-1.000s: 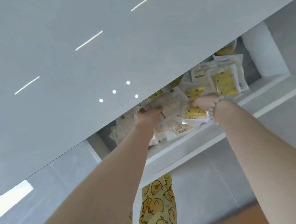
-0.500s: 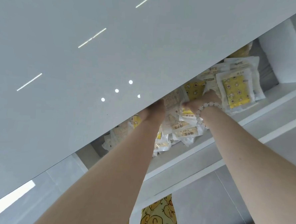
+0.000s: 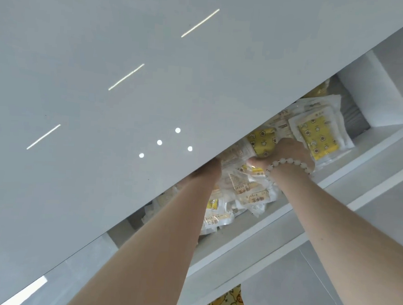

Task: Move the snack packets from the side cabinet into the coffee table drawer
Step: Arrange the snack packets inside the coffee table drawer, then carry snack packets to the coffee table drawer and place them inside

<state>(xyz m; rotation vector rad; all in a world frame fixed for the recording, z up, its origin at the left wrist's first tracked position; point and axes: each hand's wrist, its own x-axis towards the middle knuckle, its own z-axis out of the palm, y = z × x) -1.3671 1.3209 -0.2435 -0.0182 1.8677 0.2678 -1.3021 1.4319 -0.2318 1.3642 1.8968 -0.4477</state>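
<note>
Judging from where your hands sit, you are in the middle of the job, not at either end of it. Both arms reach into the open compartment (image 3: 237, 241) under the glossy white top (image 3: 128, 100), and the snack packets (image 3: 252, 195) lie in a loose heap along its floor, from the shadowed left end to the yellow starred packet (image 3: 319, 138) at the far right. Your right hand (image 3: 290, 150), the one with the bead bracelet (image 3: 289, 162), has its fingers curled down into the heap and grips a bunch of packets near the middle. Your left hand (image 3: 210, 170) goes in under the edge of the top; only the wrist shows, so I cannot tell whether it holds anything. I also cannot tell whether this compartment is the side cabinet or the coffee table drawer. If it is the cabinet, you are gathering a load and most of the stock is yet to be carried. If it is the drawer, much has already arrived and you are settling it in. No second piece of furniture is in view, so what remains elsewhere cannot be counted from here.
</note>
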